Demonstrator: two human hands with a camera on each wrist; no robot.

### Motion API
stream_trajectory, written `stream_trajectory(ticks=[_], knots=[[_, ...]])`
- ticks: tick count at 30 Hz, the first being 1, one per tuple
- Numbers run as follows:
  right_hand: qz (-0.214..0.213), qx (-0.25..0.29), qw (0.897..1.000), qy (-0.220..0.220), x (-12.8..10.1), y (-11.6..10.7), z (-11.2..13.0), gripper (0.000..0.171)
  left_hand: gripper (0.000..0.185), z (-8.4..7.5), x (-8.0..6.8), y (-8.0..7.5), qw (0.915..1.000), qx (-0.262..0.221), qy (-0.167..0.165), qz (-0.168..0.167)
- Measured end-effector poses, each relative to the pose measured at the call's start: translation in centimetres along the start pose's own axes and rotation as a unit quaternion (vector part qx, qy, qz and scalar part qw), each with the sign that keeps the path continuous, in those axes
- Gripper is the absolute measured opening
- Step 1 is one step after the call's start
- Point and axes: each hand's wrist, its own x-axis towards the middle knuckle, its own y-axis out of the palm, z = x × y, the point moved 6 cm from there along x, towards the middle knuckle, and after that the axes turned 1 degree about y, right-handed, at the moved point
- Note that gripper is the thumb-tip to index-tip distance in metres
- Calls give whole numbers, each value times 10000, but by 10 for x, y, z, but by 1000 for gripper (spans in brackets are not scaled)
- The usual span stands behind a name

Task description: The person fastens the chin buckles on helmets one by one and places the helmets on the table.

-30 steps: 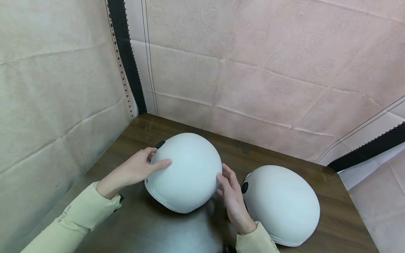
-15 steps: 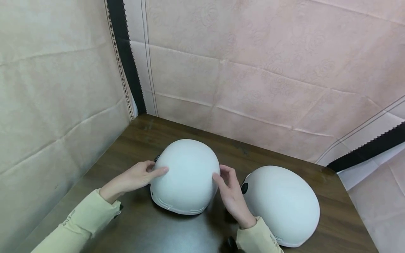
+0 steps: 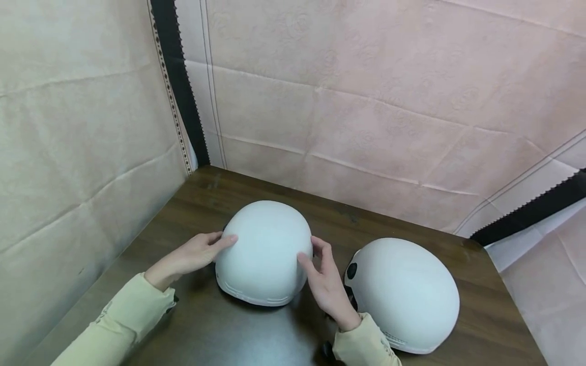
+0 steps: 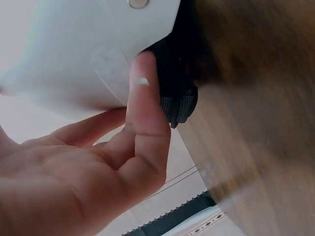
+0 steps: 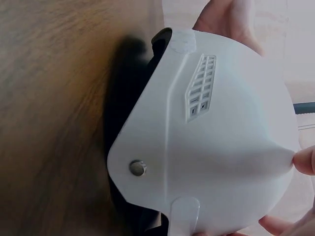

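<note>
Two hands (image 3: 256, 259) cup smooth white domed helmet (image 3: 264, 251); wood-grain table (image 3: 201, 203).

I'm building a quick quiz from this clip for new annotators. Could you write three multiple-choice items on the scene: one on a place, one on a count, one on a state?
1. Where does the second helmet lie, seen from the head camera?
A. To the right of the held helmet
B. Stacked on the held helmet
C. On the floor

2. How many white helmets are on the table?
A. One
B. Two
C. Four

3. How do the hands meet the left helmet?
A. Both hands are well away from it
B. Only one hand touches it
C. The left hand and right hand touch its opposite sides

Answers: 1 A, it sits on the wood beyond the right hand. 2 B, two white shells show in the head view. 3 C, fingertips of each hand lie against the shell, one per side.
</note>
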Motion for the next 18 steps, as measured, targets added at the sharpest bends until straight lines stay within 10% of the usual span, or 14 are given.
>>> stream_trajectory(ticks=[8,18], knots=[[-163,75,9995,259,-8,-12,-2,56,97,-17,-12,1,9837,1412,184,-1095],[-216,109,9997,81,-31,-48,22,46,60,-62,-54,14,9414,507,730,-3254]])
